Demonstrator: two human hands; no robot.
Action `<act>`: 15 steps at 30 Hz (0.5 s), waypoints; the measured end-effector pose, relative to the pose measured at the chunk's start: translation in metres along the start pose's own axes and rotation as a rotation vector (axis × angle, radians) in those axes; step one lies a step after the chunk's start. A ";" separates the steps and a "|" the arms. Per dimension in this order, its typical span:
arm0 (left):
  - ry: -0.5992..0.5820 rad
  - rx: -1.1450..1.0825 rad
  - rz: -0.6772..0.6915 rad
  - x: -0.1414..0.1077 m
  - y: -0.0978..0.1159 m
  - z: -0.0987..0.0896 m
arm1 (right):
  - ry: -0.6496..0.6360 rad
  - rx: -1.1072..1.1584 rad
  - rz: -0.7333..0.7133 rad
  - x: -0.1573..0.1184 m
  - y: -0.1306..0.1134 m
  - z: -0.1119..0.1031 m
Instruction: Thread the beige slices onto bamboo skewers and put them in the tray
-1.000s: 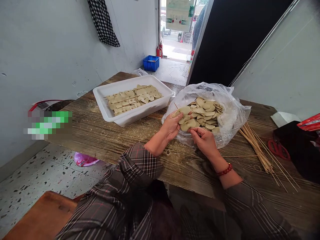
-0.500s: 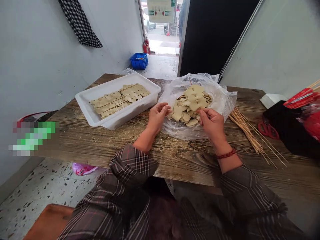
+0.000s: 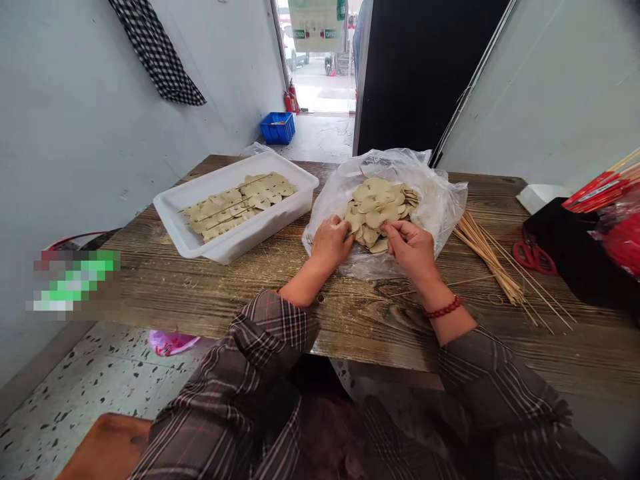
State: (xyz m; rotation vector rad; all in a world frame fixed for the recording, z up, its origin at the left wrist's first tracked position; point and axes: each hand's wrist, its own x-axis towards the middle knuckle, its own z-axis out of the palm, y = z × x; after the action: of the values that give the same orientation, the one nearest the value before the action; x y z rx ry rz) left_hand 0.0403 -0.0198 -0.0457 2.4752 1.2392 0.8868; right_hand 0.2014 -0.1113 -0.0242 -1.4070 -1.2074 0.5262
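Note:
Flat beige scalloped slices [image 3: 373, 217] are heaped in an open clear plastic bag [image 3: 325, 190] on the table. At the left edge of this heap my left hand [image 3: 333, 243] has its fingers curled down, closed on a slice; the fingertips are partly hidden. My right hand [image 3: 413, 247] pinches the near end of a thin bamboo skewer whose far tip [image 3: 363, 172] shows beyond the top slices. Those slices appear threaded on it, lying over the heap. A white plastic tub [image 3: 240, 247] to the left holds filled skewers of slices [image 3: 235, 207] lying side by side.
Bare bamboo skewers [image 3: 493, 260] lie right of the bag on the wooden table [image 3: 250, 280]. Farther right are red-handled scissors [image 3: 534, 257], a black holder [image 3: 565, 247] and red-wrapped sticks [image 3: 597, 190]. A blue crate [image 3: 278, 130] stands on the floor near the doorway.
My left hand has moved right and down onto the heap's edge. My right hand has moved slightly left, and the slices on the skewer are lower, nearer the heap. The camera view has shifted slightly.

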 end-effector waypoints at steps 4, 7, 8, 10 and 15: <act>0.097 -0.363 -0.216 0.003 -0.011 -0.006 | 0.006 0.021 -0.008 0.000 0.004 0.001; 0.154 -0.823 -0.424 0.005 -0.017 -0.014 | -0.007 0.044 -0.005 -0.002 0.006 0.002; 0.169 -0.964 -0.478 0.005 -0.018 -0.017 | -0.017 0.047 -0.002 -0.002 0.006 0.002; 0.205 -1.178 -0.561 0.005 -0.019 -0.022 | -0.045 0.042 0.003 -0.005 0.005 0.002; 0.279 -1.419 -0.619 0.006 -0.021 -0.031 | -0.171 0.009 0.012 -0.010 0.000 0.002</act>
State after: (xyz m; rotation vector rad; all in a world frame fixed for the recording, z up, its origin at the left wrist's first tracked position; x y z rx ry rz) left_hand 0.0101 -0.0044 -0.0281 0.8305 0.8073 1.2657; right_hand 0.1959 -0.1191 -0.0275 -1.3843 -1.3310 0.6705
